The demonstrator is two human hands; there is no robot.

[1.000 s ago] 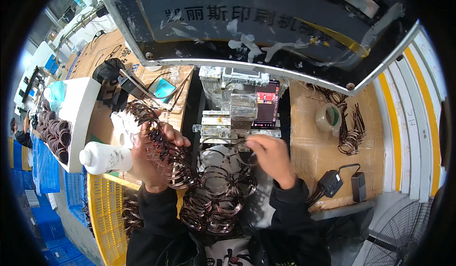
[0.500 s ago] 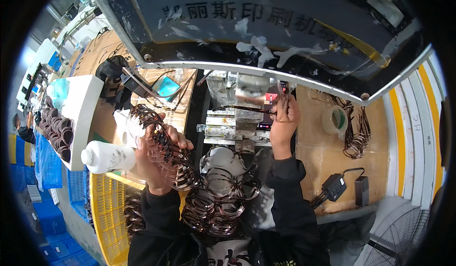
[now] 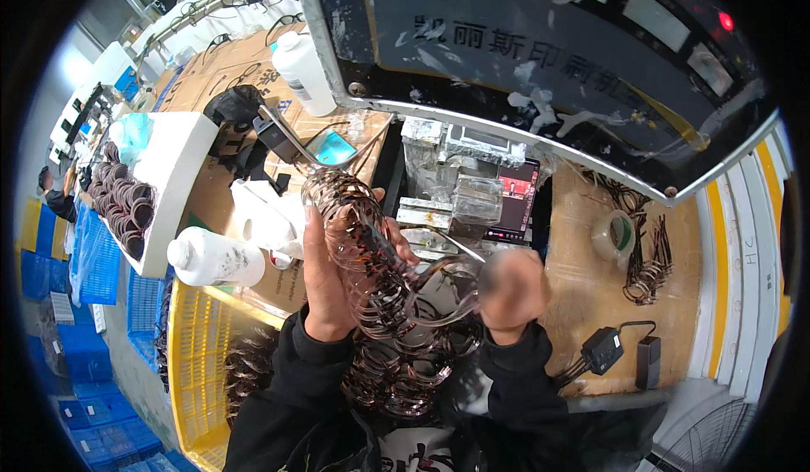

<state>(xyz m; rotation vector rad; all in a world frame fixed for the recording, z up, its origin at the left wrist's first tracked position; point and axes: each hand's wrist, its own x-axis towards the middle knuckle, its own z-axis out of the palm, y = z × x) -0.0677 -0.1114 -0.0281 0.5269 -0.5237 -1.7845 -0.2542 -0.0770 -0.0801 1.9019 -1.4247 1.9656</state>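
Note:
My left hand [image 3: 323, 280] is wrapped round a nested stack of brown tortoiseshell eyeglass frames [image 3: 361, 257]. To its right, my right hand [image 3: 516, 296] is closed and blurred by motion. A single eyeglass frame [image 3: 451, 307] reaches from its fingers toward the stack, its rims close against the stack's right side. Below both hands, more brown eyeglass frames [image 3: 396, 383] lie heaped in front of my body. Beyond the hands stands a metal printing fixture [image 3: 477, 202] smeared with white.
A dark machine panel [image 3: 506, 50] overhangs the far side. A phone [image 3: 516, 198] sits by the fixture. White bottles [image 3: 221, 257] and a yellow basket [image 3: 196, 345] stand left. On the cardboard at right are a tape roll [image 3: 613, 237], more frames [image 3: 648, 274] and a power adapter [image 3: 602, 350].
My right hand has come back from the fixture toward me, bringing an eyeglass frame beside the stack. My left hand with the stack now appears further right. The whole view has shifted.

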